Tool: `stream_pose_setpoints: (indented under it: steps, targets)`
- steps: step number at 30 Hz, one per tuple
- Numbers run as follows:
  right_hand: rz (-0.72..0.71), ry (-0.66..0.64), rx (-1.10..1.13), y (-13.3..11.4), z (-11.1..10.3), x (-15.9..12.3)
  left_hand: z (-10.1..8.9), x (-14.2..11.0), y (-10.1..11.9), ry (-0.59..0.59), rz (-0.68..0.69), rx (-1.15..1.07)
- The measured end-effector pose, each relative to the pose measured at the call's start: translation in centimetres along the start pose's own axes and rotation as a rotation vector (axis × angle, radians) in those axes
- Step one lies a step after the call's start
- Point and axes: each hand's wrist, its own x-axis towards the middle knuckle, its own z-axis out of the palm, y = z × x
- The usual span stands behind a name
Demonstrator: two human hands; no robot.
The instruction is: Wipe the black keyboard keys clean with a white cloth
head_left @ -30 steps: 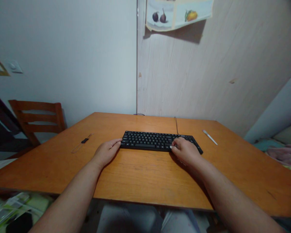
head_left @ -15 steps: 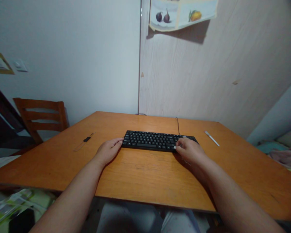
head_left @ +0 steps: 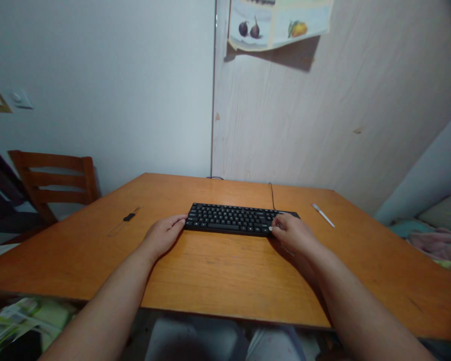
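Observation:
A black keyboard lies on the wooden table, its long side running left to right. At its left end my left hand is closed on the edge, fingers together and thumb along the side. My right hand covers the number-pad end, with curled fingers and the thumb at the front edge. That hand hides the keys under it, and its outer fingers cannot be seen. A thin dark cable runs from the keyboard's back edge towards the wall.
On the table, a white pen lies to the right. A small black piece with thin pale strands lies to the left. A wooden chair stands beyond the left edge. Bedding lies at far right.
The view has turned slightly right, so most things sit further left. My right hand has shifted a little rightward along the keyboard. My left hand stays at the keyboard's left end.

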Motion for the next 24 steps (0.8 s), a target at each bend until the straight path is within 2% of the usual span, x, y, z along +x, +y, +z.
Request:
stream_pose_setpoints:
  steps: [10, 15, 24]
  targets:
    - [-0.030, -0.040, 0.039, -0.4, 0.0, -0.2, 0.0, -0.2, 0.5, 0.007, -0.001, -0.006]
    - [-0.100, 0.005, 0.075, -1.3, 0.6, -0.6, 0.1, -0.3, 0.6, -0.002, 0.010, -0.024]
    - [-0.217, 0.012, 0.038, -3.1, 2.0, -1.3, 0.5, -0.4, 0.4, 0.008, 0.002, -0.014]
